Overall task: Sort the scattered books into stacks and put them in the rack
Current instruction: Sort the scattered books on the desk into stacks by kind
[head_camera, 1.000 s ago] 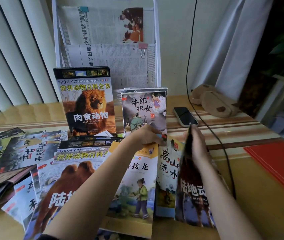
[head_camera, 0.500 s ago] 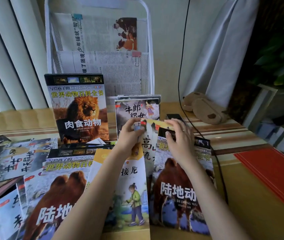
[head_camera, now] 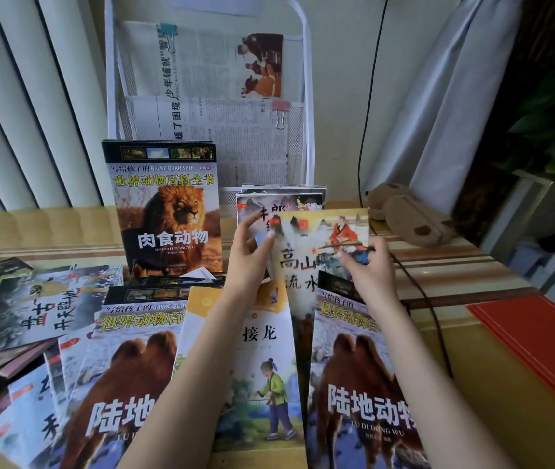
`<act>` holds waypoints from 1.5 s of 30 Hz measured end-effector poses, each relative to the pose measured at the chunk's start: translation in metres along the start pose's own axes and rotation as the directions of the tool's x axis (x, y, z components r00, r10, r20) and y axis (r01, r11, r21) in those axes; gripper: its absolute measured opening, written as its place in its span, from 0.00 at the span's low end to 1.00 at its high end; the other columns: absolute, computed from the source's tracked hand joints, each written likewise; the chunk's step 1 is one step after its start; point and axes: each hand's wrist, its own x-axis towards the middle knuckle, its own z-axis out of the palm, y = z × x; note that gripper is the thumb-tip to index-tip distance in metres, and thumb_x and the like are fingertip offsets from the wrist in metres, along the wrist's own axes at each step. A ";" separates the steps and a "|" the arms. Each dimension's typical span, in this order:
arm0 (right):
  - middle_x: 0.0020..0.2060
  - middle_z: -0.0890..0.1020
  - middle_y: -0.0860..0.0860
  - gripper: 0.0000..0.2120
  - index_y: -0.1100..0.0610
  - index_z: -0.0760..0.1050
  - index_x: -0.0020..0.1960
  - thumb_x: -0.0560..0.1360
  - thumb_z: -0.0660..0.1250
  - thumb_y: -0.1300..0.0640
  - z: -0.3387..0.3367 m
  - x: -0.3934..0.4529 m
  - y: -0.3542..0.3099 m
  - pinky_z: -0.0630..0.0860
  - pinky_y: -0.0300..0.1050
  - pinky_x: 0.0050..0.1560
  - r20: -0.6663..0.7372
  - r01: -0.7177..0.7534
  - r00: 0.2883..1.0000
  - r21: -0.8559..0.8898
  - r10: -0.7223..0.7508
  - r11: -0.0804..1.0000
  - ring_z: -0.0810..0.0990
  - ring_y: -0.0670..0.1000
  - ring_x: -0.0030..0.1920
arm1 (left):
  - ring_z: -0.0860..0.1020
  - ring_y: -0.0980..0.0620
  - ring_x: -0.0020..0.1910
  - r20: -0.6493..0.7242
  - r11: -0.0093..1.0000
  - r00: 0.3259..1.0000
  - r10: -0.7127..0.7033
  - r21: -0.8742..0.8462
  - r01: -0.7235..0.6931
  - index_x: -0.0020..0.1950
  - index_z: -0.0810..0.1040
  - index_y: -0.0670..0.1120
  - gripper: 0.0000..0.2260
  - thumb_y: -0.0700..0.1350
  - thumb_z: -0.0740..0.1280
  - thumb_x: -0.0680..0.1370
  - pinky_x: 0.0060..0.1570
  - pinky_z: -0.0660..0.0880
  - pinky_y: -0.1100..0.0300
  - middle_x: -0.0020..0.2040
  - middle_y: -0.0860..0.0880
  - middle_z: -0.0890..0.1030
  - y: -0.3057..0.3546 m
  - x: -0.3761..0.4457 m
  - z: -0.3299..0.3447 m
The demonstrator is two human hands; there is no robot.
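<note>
A: Where's the book being handled?

B: Picture book [head_camera: 323, 245] with the red-robed figure on the cover, lifted over the middle of the surface [head_camera: 472, 350], in front of the rack [head_camera: 308, 96]. Long axis runs away from the person, top edge toward the rack, cover up and tilted. Lower half is hidden behind the right camel book [head_camera: 364, 384].

A: Hands?

B: Both grasping it. Left hand [head_camera: 247, 262] pinches the upper left corner, right hand [head_camera: 367, 269] has curled fingers on the right part of the cover. Thumbs hard to make out.

A: Counts?

B: Two camel books lying flat, the other one [head_camera: 123, 394] at lower left, cut off by the frame edge and by the left arm. One yellow-topped book [head_camera: 262, 360] with a child in green between them, title partly covered by the arm. One lion book [head_camera: 167, 211] upright at the rack's foot. Beside it a small upright stack [head_camera: 279, 201], mostly behind the lifted book; number of copies unclear. Loose pile of overlapping books [head_camera: 32, 316] at far left, can't count them.

A: Rack contents?

B: Two clipped newspapers [head_camera: 208, 62], one per tier.

A: Anything else?

B: Black cable [head_camera: 370, 96] hanging down the wall, brown plush thing [head_camera: 411, 214] at right, red folder [head_camera: 546, 343] cut off at the right edge.
</note>
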 end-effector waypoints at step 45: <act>0.23 0.69 0.51 0.26 0.57 0.63 0.27 0.81 0.54 0.48 -0.032 -0.035 0.048 0.61 0.44 0.30 -0.101 0.034 0.991 -0.439 -0.087 0.898 0.69 0.53 0.26 | 0.68 0.45 0.29 0.093 0.527 0.978 0.187 0.831 -0.179 0.28 0.62 0.44 0.22 0.47 0.58 0.82 0.26 0.60 0.57 0.26 0.47 0.66 0.000 0.016 0.056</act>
